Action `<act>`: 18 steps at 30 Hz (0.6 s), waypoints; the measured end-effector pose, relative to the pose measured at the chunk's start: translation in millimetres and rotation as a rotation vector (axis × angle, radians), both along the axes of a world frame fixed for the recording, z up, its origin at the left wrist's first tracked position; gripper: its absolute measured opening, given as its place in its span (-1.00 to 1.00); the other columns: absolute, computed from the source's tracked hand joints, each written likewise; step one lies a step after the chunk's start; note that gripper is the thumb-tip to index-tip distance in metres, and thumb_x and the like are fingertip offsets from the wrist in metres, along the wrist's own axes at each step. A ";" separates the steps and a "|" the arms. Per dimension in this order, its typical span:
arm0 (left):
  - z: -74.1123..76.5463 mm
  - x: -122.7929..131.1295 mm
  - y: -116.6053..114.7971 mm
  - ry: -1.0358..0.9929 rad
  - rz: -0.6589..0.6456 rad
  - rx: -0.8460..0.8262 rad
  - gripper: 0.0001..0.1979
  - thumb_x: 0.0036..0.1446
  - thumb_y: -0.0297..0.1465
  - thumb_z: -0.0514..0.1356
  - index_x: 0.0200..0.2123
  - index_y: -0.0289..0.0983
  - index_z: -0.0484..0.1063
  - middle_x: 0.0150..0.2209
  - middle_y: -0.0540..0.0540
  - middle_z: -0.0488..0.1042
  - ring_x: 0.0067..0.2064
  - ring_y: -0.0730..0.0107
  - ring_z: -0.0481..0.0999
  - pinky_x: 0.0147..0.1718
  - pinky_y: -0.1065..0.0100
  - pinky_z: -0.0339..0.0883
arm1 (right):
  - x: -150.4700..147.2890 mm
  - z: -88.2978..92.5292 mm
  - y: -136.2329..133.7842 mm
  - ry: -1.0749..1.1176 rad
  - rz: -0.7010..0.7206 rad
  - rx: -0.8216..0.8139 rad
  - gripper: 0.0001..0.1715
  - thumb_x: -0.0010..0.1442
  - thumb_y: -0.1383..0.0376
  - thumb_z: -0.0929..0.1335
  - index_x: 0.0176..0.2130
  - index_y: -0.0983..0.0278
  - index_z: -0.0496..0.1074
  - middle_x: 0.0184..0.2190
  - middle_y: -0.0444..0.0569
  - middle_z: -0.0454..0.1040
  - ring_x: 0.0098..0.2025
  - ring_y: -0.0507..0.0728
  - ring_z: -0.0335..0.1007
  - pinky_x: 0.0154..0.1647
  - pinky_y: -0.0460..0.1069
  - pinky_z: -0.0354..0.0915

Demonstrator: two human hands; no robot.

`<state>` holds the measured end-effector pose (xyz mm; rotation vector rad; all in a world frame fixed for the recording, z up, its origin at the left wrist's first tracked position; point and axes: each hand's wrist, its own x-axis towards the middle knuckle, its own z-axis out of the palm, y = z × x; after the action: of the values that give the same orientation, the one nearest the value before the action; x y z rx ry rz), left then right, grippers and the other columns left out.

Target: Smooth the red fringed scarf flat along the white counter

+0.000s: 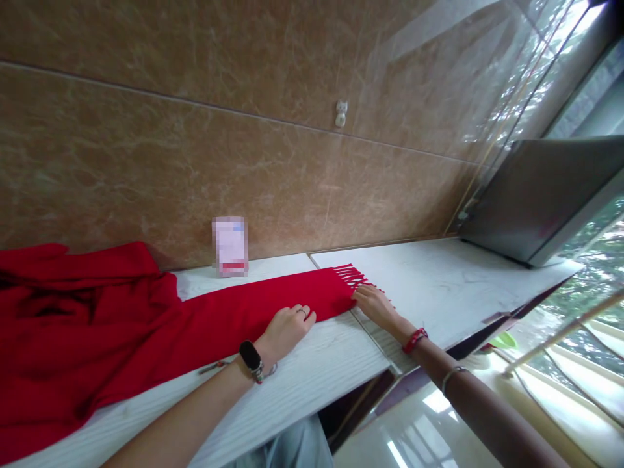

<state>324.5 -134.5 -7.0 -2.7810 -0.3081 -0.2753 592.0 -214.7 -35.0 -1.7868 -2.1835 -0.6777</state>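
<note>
A red scarf runs along the white counter, its right part laid out as a flat strip that ends in a fringe. My left hand rests on the near edge of that strip, fingers curled together on the cloth; their tips are partly hidden. At the fringed end, the fingers of my right hand close on the near corner. To the left, the rest of the red cloth lies in a loose, rumpled heap.
A blurred pinkish-white packet stands against the brown marbled wall, behind the scarf. A large grey appliance or cabinet is on the right end of the white counter. A small white figure is fixed to the wall.
</note>
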 end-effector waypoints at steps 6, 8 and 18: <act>3.0 32.0 -7.0 0.023 0.019 -0.027 -0.80 0.18 -0.56 0.00 -0.13 -0.37 0.31 -0.19 -0.19 0.39 -0.18 0.27 0.37 -0.35 0.33 0.31 | -0.5 2.4 4.6 0.023 -0.031 0.051 -0.72 0.07 0.54 0.16 -0.51 0.29 0.32 -0.53 -0.05 0.34 -0.45 0.07 0.16 -0.37 -0.05 0.04; 4.3 39.0 -8.0 0.032 0.015 -0.048 -0.84 0.18 -0.55 0.01 -0.19 -0.36 0.33 -0.22 -0.17 0.39 -0.19 0.27 0.36 -0.36 0.34 0.31 | 1.3 3.4 4.1 0.036 -0.056 0.055 -0.74 0.06 0.54 0.17 -0.49 0.29 0.33 -0.51 -0.04 0.36 -0.44 0.07 0.16 -0.36 -0.05 0.04; 2.4 35.9 -7.2 -0.020 0.005 -0.201 -0.78 0.17 -0.59 -0.03 -0.23 -0.31 0.38 -0.26 -0.12 0.36 -0.18 0.29 0.28 -0.18 0.33 0.24 | 2.3 2.6 -0.7 0.043 -0.041 0.013 -0.73 0.06 0.55 0.18 -0.50 0.30 0.34 -0.49 -0.03 0.34 -0.38 0.09 0.17 -0.29 -0.03 0.05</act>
<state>360.5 -141.7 -4.7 -2.9763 -0.3658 -0.2859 594.3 -215.4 -32.4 -1.8275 -2.1152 -0.6546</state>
